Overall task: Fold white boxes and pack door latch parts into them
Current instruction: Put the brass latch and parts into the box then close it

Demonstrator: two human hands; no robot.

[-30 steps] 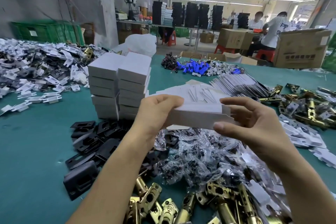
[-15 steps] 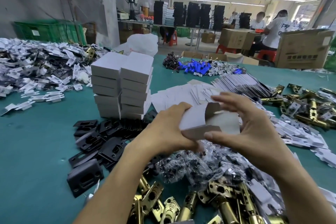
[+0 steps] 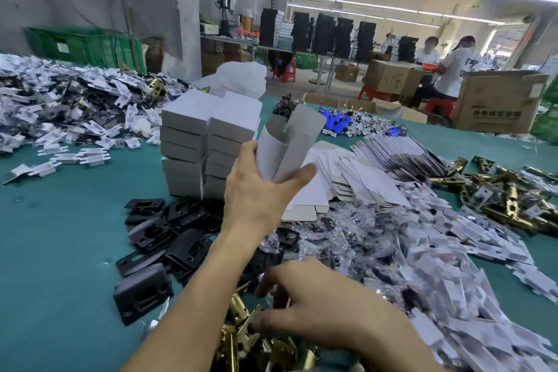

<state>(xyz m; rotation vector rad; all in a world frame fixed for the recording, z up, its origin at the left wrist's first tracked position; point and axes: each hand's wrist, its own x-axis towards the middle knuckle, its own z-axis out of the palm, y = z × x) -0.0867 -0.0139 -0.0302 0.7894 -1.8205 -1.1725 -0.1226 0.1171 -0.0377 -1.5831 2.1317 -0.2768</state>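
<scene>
Gripping a half-folded white box (image 3: 290,142) upright by its lower end, the left hand (image 3: 262,193) holds it above the teal table (image 3: 54,244), in front of two stacks of finished boxes (image 3: 208,136). The right hand (image 3: 320,311) hangs low over brass latches (image 3: 241,344) at the near edge, its fingers spread and blurred; whether it has caught one I cannot tell. Crowding the left side are black strike plates (image 3: 172,226), clear bagged parts (image 3: 356,238) fill the middle, and flat box blanks (image 3: 356,172) lie beyond.
</scene>
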